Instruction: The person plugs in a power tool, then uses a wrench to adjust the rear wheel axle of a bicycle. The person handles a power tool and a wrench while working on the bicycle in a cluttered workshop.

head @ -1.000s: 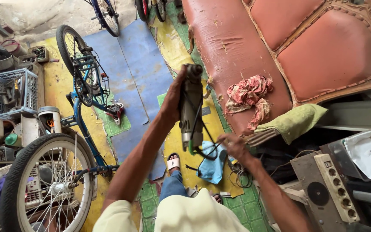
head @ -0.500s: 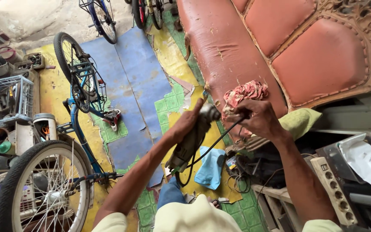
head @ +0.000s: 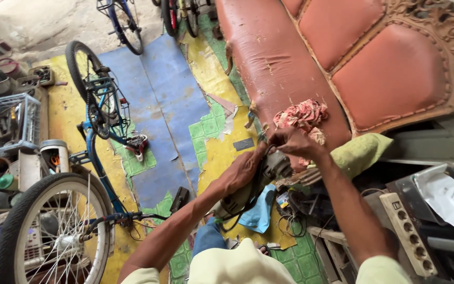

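A grey power tool shaped like an angle grinder [head: 248,188], with a black cord, lies tilted in front of me. My left hand [head: 244,171] grips its body from above. At the tool's head end, my right hand [head: 290,143] has its fingers closed on something small that I cannot make out. Both hands hover over a yellow and green floor mat [head: 222,147], close to the front edge of a worn reddish sofa [head: 285,68]. A red patterned rag [head: 301,113] lies on the sofa seat just beyond my right hand.
A blue bicycle [head: 98,131] lies upturned at the left, its wheel [head: 53,231] near me. A blue cloth [head: 261,213] and cables lie under the tool. A power strip [head: 408,234], papers and a green cushion [head: 361,152] are at the right. A crate [head: 6,123] stands far left.
My left hand has brought the tool down from an upright hold to a low tilted one. My right hand has come up from the floor clutter to the tool's head.
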Demonstrator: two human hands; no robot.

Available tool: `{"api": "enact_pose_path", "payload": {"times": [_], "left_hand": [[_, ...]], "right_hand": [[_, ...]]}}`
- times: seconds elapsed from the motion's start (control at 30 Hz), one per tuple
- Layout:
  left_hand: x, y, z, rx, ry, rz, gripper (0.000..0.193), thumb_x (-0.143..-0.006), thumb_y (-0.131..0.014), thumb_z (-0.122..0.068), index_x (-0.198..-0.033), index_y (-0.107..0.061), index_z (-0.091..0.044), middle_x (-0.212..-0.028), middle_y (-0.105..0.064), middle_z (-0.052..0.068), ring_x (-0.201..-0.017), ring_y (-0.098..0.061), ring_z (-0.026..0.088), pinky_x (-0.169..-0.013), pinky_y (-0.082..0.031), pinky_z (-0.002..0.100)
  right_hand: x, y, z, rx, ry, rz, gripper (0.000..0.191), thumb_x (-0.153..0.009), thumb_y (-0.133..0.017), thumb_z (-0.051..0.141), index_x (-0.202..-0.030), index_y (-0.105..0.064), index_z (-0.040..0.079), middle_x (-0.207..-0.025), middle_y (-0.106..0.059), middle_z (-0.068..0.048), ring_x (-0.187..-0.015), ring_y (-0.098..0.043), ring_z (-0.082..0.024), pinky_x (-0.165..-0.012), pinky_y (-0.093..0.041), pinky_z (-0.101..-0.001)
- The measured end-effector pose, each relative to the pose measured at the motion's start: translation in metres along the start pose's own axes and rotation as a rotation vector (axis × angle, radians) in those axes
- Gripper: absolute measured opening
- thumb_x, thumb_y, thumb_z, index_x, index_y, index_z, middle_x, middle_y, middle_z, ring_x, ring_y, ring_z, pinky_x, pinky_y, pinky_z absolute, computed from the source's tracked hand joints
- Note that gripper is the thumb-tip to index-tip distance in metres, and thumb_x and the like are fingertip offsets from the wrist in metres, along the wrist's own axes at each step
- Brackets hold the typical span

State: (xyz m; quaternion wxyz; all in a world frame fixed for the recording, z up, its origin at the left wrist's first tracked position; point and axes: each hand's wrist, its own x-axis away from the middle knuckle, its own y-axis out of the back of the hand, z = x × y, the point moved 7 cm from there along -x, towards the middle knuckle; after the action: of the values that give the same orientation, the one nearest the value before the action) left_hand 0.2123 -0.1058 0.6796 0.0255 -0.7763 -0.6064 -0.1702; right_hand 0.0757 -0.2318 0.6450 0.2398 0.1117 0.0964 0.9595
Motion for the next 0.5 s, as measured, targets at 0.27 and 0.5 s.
{"api": "enact_pose_path", "payload": {"times": [0.27, 0.5], "left_hand": [[-0.034, 0.067, 0.002, 0.306, -0.130, -0.342, 0.087, -0.098, -0.019, -0.072, -0.090, -0.071, -0.002, -0.073, -0.069, 0.008, -0.064, -0.063, 0.020, -0.062, -0.054, 0.035], [-0.037, 0.126, -0.005, 0.566, -0.306, -0.555, 0.084, -0.095, -0.028, -0.078, -0.089, -0.065, -0.003, -0.074, -0.066, 0.007, -0.064, -0.062, 0.018, -0.060, -0.053, 0.034]], "right_hand": [[0.013, -0.083, -0.065, -0.154, -0.092, -0.155, 0.040, -0.097, -0.069, 0.037, -0.113, -0.072, 0.000, -0.105, -0.076, -0.007, -0.104, -0.070, -0.017, -0.096, -0.056, -0.0372], [0.050, -0.117, 0.005, -0.442, 0.029, -0.040, 0.040, -0.102, -0.062, 0.023, -0.132, -0.061, -0.002, -0.102, -0.075, -0.010, -0.100, -0.073, -0.021, -0.094, -0.059, -0.0373]]}}
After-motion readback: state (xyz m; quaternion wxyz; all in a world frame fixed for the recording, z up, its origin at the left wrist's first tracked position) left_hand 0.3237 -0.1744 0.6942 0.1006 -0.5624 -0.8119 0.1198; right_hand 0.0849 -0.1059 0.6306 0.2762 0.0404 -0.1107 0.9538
